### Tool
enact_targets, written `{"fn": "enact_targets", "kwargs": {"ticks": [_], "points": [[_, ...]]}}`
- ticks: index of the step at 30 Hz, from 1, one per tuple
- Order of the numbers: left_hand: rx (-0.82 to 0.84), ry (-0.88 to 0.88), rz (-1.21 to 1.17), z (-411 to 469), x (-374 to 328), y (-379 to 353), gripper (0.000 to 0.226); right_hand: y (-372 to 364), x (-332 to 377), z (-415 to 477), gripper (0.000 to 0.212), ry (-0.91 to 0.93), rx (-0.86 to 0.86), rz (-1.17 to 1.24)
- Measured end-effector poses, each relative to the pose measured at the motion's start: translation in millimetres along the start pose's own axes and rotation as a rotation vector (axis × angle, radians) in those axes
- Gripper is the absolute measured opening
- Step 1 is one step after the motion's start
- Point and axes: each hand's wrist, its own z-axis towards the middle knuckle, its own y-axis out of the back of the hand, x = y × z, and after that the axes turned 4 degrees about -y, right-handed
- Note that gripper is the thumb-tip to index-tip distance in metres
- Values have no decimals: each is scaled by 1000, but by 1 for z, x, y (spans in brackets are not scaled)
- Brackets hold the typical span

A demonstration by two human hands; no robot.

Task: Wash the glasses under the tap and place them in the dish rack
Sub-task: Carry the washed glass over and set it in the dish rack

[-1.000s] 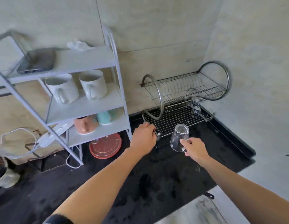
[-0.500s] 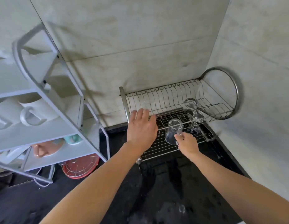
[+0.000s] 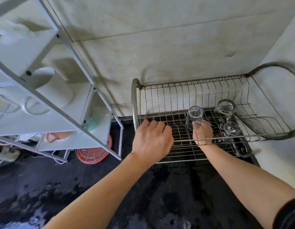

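A two-tier wire dish rack [image 3: 209, 90] stands on the dark counter against the wall. My right hand [image 3: 202, 133] reaches under the upper tier and grips an upturned clear glass [image 3: 194, 115] just above the lower grid. To its right, two stemmed glasses [image 3: 226, 109] stand upside down on the lower tier. My left hand [image 3: 151, 139] curls its fingers over the rack's front left wires, beside the curved end bar.
A white metal shelf unit [image 3: 60, 109] stands at the left with white mugs [image 3: 36, 103], a pink mug and a teal cup. A red round wire lid [image 3: 92, 154] lies under it. The black counter [image 3: 143, 195] in front is wet.
The camera has come closer to the rack. My right hand has carried the upturned glass from in front of the rack in under the upper tier. My left hand has curled onto the rack's wires.
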Motion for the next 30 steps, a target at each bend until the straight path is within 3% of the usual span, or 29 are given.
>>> {"fn": "enact_targets", "kwargs": {"ticks": [6,12,19,23,27,30], "points": [[2,2,-19,-1,1,-4,26,-1,-6,6,73,-15,15,53],[46,17,-47,0,0,2,26,9,-2,1,61,-67,151,-134],[88,-3,-327,-16,3,29,21,23,9,-76,36,-40,36,-230],[33,30,-359,-71,27,69,18,9,20,-138,29,33,143,-311],[137,210,-296,-173,75,103,23,-31,36,-219,23,55,249,-374],[238,318,-225,-259,119,140,4,-76,67,-287,22,120,343,-412]]}}
